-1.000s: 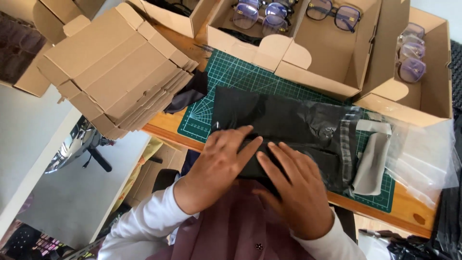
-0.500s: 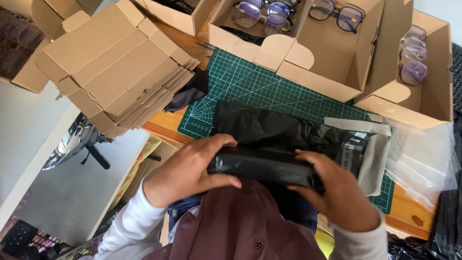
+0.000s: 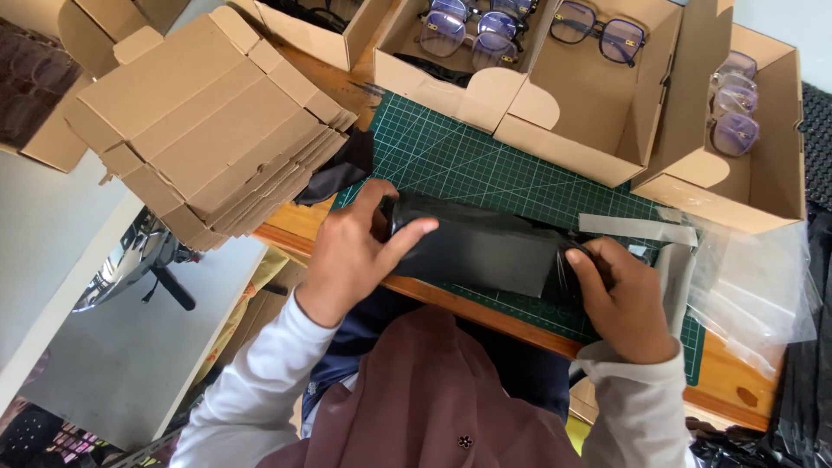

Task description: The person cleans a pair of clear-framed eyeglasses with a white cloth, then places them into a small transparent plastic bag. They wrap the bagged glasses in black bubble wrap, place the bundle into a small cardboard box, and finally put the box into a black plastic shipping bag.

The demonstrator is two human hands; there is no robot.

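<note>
A black plastic parcel (image 3: 481, 251) lies lengthwise across the near edge of the green cutting mat (image 3: 468, 160), on the wooden table (image 3: 299, 227), and sits between the 2 hands. The left hand (image 3: 351, 251) clasps its left end, thumb over the top and index finger stretched along the upper face. The right hand (image 3: 620, 299) is curled around the right end, fingers pressed together and pinching the gathered plastic there. Just right of that hand lie clear plastic bags (image 3: 750, 290) and a grey strip (image 3: 637, 228). Beyond the mat stand open cardboard boxes (image 3: 598, 108) holding glasses (image 3: 598, 30). A stack of flat cardboard blanks (image 3: 208, 121) rests at the left, near the left hand.
</note>
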